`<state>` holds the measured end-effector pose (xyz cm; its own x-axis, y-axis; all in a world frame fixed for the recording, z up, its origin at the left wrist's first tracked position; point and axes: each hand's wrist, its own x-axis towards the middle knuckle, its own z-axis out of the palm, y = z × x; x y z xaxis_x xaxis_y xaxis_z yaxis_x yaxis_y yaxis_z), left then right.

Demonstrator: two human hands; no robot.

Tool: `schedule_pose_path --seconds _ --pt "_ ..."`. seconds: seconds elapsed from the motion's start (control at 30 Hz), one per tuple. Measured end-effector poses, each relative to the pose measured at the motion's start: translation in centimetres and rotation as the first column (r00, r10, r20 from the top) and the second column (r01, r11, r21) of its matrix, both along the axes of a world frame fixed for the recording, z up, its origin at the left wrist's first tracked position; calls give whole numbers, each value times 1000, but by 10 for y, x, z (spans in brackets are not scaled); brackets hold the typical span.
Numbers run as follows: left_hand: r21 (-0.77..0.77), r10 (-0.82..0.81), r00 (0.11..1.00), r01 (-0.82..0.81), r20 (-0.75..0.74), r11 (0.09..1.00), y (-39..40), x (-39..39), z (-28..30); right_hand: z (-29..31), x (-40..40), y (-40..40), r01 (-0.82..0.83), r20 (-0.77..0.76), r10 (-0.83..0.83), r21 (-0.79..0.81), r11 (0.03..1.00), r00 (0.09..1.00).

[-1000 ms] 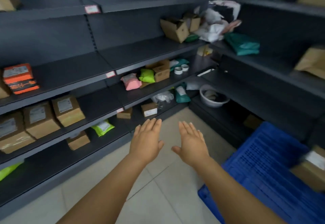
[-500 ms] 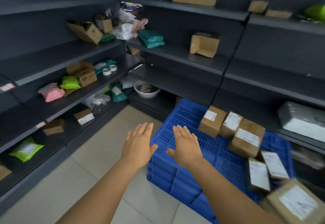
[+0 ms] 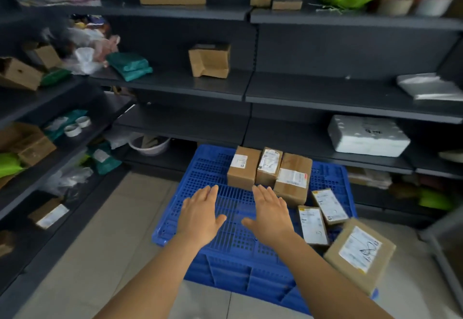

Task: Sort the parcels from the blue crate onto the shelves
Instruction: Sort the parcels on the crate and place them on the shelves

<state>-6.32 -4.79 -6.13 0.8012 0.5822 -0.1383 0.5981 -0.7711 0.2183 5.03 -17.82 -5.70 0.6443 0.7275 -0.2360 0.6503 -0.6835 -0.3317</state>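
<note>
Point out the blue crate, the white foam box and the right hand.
blue crate point(image 3: 225, 221): head view, bare slatted top.
white foam box point(image 3: 368, 138): head view, top face.
right hand point(image 3: 271, 214): head view, back of the hand.

A: Can any label be read?

B: No. The white labels on the parcels point(image 3: 290, 178) on the blue crate point(image 3: 225, 208) carry print too blurred to read.

A: And the foam box point(image 3: 368, 138) on the shelf?

B: A dark mark, too small to tell.
</note>
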Motion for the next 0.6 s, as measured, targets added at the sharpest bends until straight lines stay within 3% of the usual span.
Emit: schedule_pose_path --seconds 0.4,0.6 --pt "-241 -34 998 21 -51 970 76 110 -56 -45 90 63 215 -99 -224 -90 972 970" --pt "-277 -41 993 10 -107 961 119 170 -86 -84 135 103 325 -153 -337 -97 941 929"
